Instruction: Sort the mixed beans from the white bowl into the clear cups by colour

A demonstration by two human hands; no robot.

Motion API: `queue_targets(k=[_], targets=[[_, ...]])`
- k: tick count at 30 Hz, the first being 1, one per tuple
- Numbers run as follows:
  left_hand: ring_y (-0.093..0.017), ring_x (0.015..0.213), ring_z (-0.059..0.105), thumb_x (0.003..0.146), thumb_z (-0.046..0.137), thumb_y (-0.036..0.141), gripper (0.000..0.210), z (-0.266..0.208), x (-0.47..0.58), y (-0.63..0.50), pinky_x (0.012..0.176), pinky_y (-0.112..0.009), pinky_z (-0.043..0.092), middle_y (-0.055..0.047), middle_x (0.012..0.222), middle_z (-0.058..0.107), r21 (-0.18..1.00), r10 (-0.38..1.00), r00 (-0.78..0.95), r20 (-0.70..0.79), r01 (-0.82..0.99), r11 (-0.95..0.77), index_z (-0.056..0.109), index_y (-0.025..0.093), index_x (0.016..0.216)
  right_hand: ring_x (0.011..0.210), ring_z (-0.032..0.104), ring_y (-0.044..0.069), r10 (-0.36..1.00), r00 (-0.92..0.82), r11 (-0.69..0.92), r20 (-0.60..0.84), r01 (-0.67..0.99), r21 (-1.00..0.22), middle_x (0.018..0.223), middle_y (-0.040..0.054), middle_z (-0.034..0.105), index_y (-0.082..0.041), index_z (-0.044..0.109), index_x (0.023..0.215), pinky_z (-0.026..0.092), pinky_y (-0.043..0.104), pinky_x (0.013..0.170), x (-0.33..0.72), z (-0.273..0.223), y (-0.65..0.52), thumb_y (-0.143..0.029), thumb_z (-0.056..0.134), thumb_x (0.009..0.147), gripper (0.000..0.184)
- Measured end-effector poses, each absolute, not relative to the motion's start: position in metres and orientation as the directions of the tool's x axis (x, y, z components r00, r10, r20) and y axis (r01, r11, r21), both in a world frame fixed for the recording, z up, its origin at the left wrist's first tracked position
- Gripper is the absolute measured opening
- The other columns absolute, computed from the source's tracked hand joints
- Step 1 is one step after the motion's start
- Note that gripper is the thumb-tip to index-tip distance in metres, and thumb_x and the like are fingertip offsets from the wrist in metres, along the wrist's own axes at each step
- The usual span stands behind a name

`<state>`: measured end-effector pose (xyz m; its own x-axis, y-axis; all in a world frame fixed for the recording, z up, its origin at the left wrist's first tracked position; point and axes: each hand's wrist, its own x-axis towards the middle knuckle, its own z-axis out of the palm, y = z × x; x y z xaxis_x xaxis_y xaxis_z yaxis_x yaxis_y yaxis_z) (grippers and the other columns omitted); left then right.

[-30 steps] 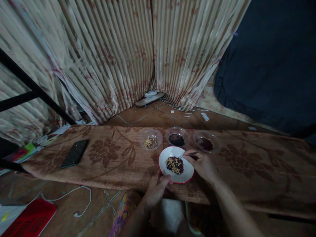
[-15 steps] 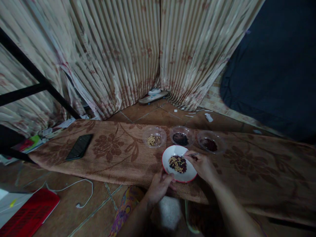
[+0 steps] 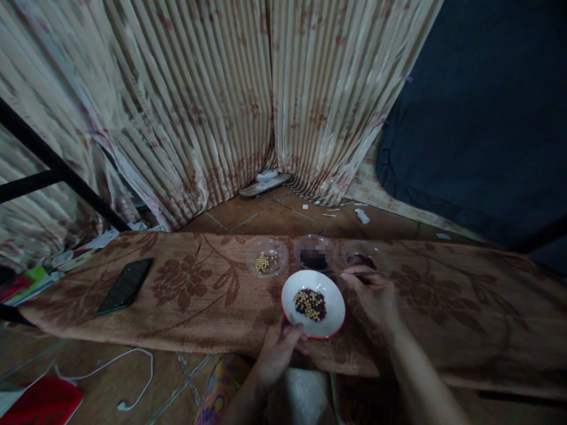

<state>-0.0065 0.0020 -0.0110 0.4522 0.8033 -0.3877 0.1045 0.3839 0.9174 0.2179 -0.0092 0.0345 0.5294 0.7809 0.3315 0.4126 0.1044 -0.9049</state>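
My left hand (image 3: 280,349) grips the near left rim of a white bowl (image 3: 334,307) with a red edge, thumb on the rim. Inside the bowl lies a mixed heap of pale yellow, black and dark red beans (image 3: 310,304). My right hand (image 3: 371,295) is closed on a thin, tweezers-like tool (image 3: 361,273), just right of the bowl and in front of the right clear dish. Three clear dishes stand behind the bowl: the left dish (image 3: 283,260) has yellow beans, the middle dish (image 3: 311,239) black ones, and the right dish (image 3: 381,254) dark red ones.
A dark phone (image 3: 126,286) lies on the left of the brown flowered cloth (image 3: 195,319). A white cable (image 3: 150,378) and a red item (image 3: 46,401) are on the tiled floor. Striped curtains (image 3: 212,106) hang behind, near a skateboard (image 3: 266,186).
My right hand has moved from over the bowl to the right, taking the thin tool out of it. The left hand still holds the rim. The whole view has shifted slightly.
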Motion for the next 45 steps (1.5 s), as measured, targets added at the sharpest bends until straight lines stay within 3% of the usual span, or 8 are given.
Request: queue_targets(k=[5, 9, 12, 14, 17, 20, 28, 45], targets=[[-0.013, 0.050, 0.060, 0.077, 0.055, 0.046, 0.042, -0.010, -0.007, 0.005, 0.043, -0.020, 0.038, -0.005, 0.078, 0.066, 0.917, 0.793, 0.463, -0.396, 0.148, 0.371, 0.053, 0.013, 0.102, 0.066, 0.060, 0.016, 0.477, 0.761, 0.147, 0.440, 0.424, -0.894, 0.071, 0.0039, 0.067, -0.016, 0.067, 0.069, 0.048, 0.027, 0.063, 0.270, 0.041, -0.012, -0.034, 0.071, 0.068, 0.018], [-0.012, 0.052, 0.060, 0.077, 0.055, 0.048, 0.043, -0.007, -0.008, 0.005, 0.044, -0.020, 0.039, -0.006, 0.081, 0.067, 0.918, 0.791, 0.469, -0.393, 0.157, 0.364, 0.053, 0.013, 0.103, 0.063, 0.061, 0.018, 0.429, 0.808, 0.066, 0.403, 0.417, -0.907, 0.069, 0.0056, 0.067, -0.015, 0.066, 0.069, 0.049, 0.029, 0.060, 0.291, 0.034, -0.009, -0.037, 0.071, 0.066, 0.022], [-0.013, 0.053, 0.060, 0.077, 0.055, 0.049, 0.045, -0.006, -0.008, 0.004, 0.045, -0.021, 0.041, -0.006, 0.081, 0.067, 0.917, 0.787, 0.475, -0.395, 0.158, 0.365, 0.052, 0.014, 0.106, 0.066, 0.062, 0.019, 0.454, 0.790, 0.099, 0.412, 0.415, -0.904, 0.072, 0.0064, 0.068, -0.015, 0.067, 0.072, 0.051, 0.031, 0.063, 0.279, 0.033, -0.007, -0.037, 0.068, 0.068, 0.022], [-0.013, 0.052, 0.060, 0.076, 0.056, 0.049, 0.046, -0.007, -0.008, 0.004, 0.043, -0.020, 0.040, -0.005, 0.081, 0.066, 0.913, 0.781, 0.477, -0.403, 0.156, 0.376, 0.052, 0.015, 0.106, 0.068, 0.062, 0.019, 0.555, 0.729, 0.130, 0.402, 0.401, -0.907, 0.074, 0.0056, 0.068, -0.016, 0.067, 0.074, 0.050, 0.030, 0.064, 0.261, 0.033, -0.008, -0.037, 0.068, 0.070, 0.021], [-0.012, 0.052, 0.060, 0.076, 0.056, 0.049, 0.045, -0.010, -0.008, 0.003, 0.043, -0.020, 0.040, -0.005, 0.081, 0.065, 0.907, 0.778, 0.473, -0.414, 0.142, 0.397, 0.052, 0.015, 0.106, 0.070, 0.062, 0.018, 0.833, 0.464, 0.122, 0.300, 0.375, -0.919, 0.077, 0.0044, 0.069, -0.017, 0.069, 0.078, 0.049, 0.029, 0.064, 0.235, 0.031, -0.011, -0.037, 0.065, 0.073, 0.020], [-0.012, 0.052, 0.060, 0.077, 0.055, 0.047, 0.043, -0.010, -0.008, 0.003, 0.044, -0.019, 0.040, -0.004, 0.079, 0.065, 0.904, 0.774, 0.475, -0.419, 0.138, 0.405, 0.051, 0.016, 0.108, 0.074, 0.063, 0.019, 0.947, 0.262, 0.067, 0.186, 0.404, -0.912, 0.080, 0.0041, 0.070, -0.019, 0.069, 0.079, 0.049, 0.029, 0.067, 0.219, 0.025, -0.014, -0.040, 0.063, 0.075, 0.022], [-0.012, 0.051, 0.059, 0.076, 0.057, 0.046, 0.044, -0.011, -0.007, 0.003, 0.044, -0.019, 0.040, -0.004, 0.079, 0.065, 0.897, 0.773, 0.466, -0.429, 0.125, 0.423, 0.051, 0.015, 0.107, 0.080, 0.063, 0.021, 0.960, 0.239, -0.003, 0.143, 0.525, -0.851, 0.079, 0.0030, 0.070, -0.020, 0.069, 0.083, 0.049, 0.031, 0.072, 0.220, 0.016, -0.012, -0.040, 0.060, 0.078, 0.023], [-0.011, 0.048, 0.058, 0.078, 0.055, 0.041, 0.040, -0.012, -0.006, 0.003, 0.043, -0.019, 0.040, -0.002, 0.076, 0.065, 0.910, 0.777, 0.485, -0.400, 0.111, 0.399, 0.051, 0.015, 0.109, 0.075, 0.064, 0.019, 0.979, 0.174, -0.018, 0.103, 0.583, -0.812, 0.083, 0.0015, 0.071, -0.021, 0.069, 0.084, 0.048, 0.027, 0.066, 0.212, 0.018, -0.011, -0.041, 0.055, 0.081, 0.024]])
